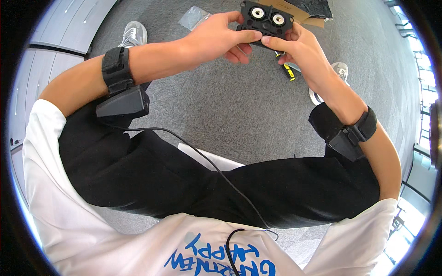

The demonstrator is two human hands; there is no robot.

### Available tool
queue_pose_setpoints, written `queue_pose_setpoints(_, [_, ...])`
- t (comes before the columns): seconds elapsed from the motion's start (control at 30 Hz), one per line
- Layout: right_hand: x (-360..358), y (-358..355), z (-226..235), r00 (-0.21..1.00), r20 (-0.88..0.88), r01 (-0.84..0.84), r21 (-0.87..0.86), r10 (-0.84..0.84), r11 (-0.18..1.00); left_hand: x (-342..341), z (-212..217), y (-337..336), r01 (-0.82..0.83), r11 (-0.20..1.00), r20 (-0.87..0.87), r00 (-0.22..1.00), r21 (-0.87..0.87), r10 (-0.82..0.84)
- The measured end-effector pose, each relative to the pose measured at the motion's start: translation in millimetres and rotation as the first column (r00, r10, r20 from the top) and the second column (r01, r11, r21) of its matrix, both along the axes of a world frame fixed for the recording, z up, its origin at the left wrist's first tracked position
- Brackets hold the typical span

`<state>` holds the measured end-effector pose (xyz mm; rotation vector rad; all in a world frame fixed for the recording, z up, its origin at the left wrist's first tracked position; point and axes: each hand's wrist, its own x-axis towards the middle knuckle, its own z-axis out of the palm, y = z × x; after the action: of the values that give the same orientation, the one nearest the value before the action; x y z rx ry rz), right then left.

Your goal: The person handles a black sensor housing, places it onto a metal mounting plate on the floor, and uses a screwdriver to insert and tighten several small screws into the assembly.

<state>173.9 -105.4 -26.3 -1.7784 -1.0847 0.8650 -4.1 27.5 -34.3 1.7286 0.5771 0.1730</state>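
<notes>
Both Hands Pinching the Black Part

In the head view, you are holding the black part up over the grey carpet, at the far edge, a little right of the middle. Its two round openings with pale metal centres are sitting side by side and facing you.

Your left hand is pinching the part's left side: the thumb is lying along the near edge, the index finger is bending over the left edge, and the other fingers are curling loosely below. Your right hand is pinching the right side, its thumb also pressing on the near edge. The two thumb tips are almost meeting there.

Beneath your right hand, a yellow-and-black tool is lying on the carpet, its far end partly hidden by your fingers. Left of the part, a clear bag is lying beyond your left wrist. At the far right, a black bag is resting by some brown cardboard.

Black straps are circling both forearms, and each is carrying a dark box. A cable is running from the left box across your black trousers toward your white shirt. Your grey shoes are standing wide apart, and pale cabinets are lining the left side.
</notes>
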Motion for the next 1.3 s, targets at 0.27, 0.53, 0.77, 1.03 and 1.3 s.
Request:
queue_pose_setpoints(0.27, [3.3,6.2,-15.4,0.974,-0.215,-0.109,-0.181,0.069,0.977,-11.3,-16.0,3.6,-0.024,0.969,-0.156,0.988,-0.247,-0.015])
queue_pose_setpoints(0.53, [5.9,-2.9,-18.7,0.933,-0.358,-0.136,-0.282,0.027,0.95,-12.8,-20.6,0.3,0.017,0.952,-0.188,0.979,-0.307,-0.079])
queue_pose_setpoints(0.77, [9.9,-15.8,-17.4,0.94,-0.341,-0.148,-0.383,0.009,0.912,-7.0,-20.5,-4.5,0.09,0.957,-0.248,0.955,-0.277,-0.161])
queue_pose_setpoints(1.03, [7.9,-34.3,-28.4,0.926,-0.376,-0.227,-0.466,0.04,0.855,-2.2,-26.1,-9.1,0.151,0.974,-0.33,0.922,-0.167,-0.2])
queue_pose_setpoints(1.3, [4.4,-46.0,-39.5,0.933,-0.35,-0.26,-0.489,0.086,0.833,-5.2,-26.7,-14.8,0.3,0.943,-0.386,0.861,-0.144,-0.332])
